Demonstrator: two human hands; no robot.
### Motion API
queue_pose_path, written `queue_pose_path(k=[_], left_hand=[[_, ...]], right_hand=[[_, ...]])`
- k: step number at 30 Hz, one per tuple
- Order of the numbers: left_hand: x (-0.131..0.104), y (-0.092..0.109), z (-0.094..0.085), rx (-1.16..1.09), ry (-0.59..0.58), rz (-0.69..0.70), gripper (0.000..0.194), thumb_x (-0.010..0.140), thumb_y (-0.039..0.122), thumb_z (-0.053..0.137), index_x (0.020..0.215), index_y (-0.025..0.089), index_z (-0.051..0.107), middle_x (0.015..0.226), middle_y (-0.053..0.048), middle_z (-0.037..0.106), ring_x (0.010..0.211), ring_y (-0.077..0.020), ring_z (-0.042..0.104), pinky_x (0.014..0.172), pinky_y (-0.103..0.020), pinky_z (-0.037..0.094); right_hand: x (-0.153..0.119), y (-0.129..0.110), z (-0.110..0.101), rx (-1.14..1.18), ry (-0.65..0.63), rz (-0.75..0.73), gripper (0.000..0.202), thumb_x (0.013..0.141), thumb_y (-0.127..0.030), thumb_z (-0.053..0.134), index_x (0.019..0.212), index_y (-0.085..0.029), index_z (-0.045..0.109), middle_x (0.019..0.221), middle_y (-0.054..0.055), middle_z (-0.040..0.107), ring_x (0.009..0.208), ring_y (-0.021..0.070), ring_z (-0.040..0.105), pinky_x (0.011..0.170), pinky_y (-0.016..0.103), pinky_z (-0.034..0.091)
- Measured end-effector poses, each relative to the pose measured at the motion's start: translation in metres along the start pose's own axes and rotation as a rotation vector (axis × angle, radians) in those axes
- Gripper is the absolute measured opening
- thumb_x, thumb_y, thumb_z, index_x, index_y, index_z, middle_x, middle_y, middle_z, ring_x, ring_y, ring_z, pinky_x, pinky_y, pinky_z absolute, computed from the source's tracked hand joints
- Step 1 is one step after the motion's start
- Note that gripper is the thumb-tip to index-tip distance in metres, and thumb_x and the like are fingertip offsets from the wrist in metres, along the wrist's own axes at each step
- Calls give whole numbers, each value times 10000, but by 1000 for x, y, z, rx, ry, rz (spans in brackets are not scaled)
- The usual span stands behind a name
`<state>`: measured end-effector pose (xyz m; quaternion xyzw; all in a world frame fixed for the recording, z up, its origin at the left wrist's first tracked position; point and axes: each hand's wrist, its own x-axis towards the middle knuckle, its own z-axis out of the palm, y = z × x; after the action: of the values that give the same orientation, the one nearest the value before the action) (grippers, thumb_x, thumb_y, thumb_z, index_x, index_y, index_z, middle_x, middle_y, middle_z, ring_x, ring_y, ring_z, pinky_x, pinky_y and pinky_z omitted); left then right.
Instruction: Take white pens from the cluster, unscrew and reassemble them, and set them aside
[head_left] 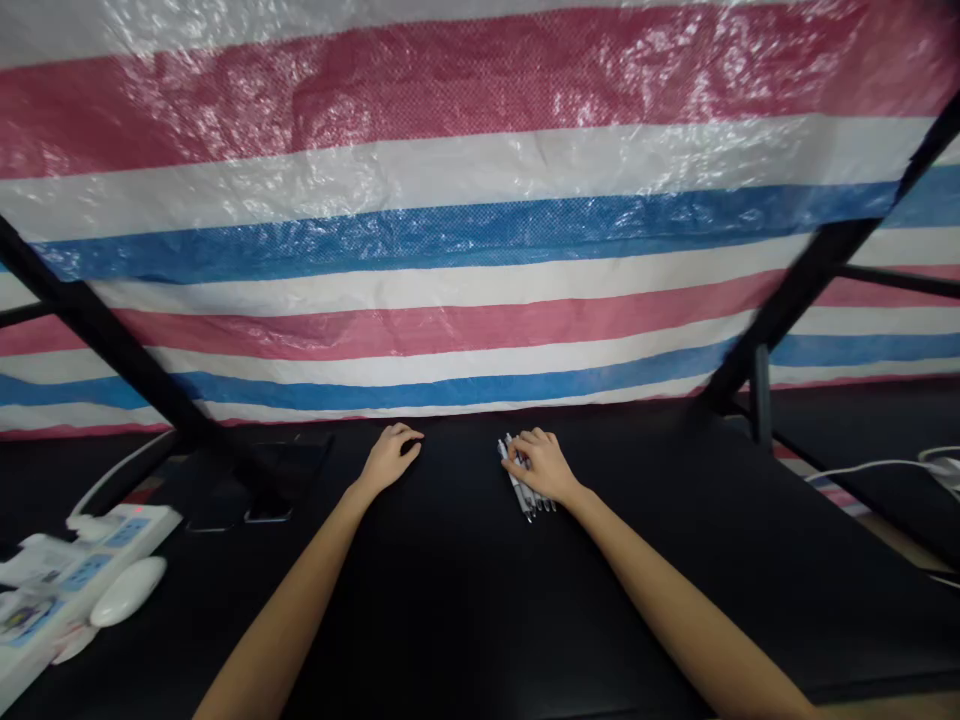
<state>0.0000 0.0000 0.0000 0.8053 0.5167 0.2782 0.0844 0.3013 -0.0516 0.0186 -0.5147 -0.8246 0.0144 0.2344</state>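
Several white and grey pens (519, 488) lie side by side on the black table (465, 600), right of the middle. My right hand (541, 464) rests over them, its thumb and fingers bent around the pens' upper part and hiding much of them. The pens' lower tips stick out below the hand. To the left, my left hand (391, 456) lies on the bare table top with its thumb and fingers apart and nothing between them.
A white power strip (97, 570) with plugs and a white computer mouse (129, 592) are at the left. Dark phones (268, 508) lie near the left black post (142, 360). Another post (795, 290) rises at the right, before a striped sheet (465, 330).
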Motion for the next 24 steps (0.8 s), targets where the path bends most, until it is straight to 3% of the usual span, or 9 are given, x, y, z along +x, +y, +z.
queue_pose_path(k=[17,24], left_hand=[[0,-3,3,-17,55,34,213,823,283,501,934,215,669,919,-45,603,916,-209,544,856,-358,437],[-1,-3,2,-17,57,34,212,823,282,502,935,221,671,912,-42,601,903,-207,543,844,-355,440]], right_hand=[[3,-4,-3,-104,-99,-20,179,804,-365,553,740,-203,594,861,42,541,882,207,454,782,333,280],[6,-8,1,-83,-106,73,199,755,-369,617,653,-199,614,874,53,513,885,220,434,773,344,303]])
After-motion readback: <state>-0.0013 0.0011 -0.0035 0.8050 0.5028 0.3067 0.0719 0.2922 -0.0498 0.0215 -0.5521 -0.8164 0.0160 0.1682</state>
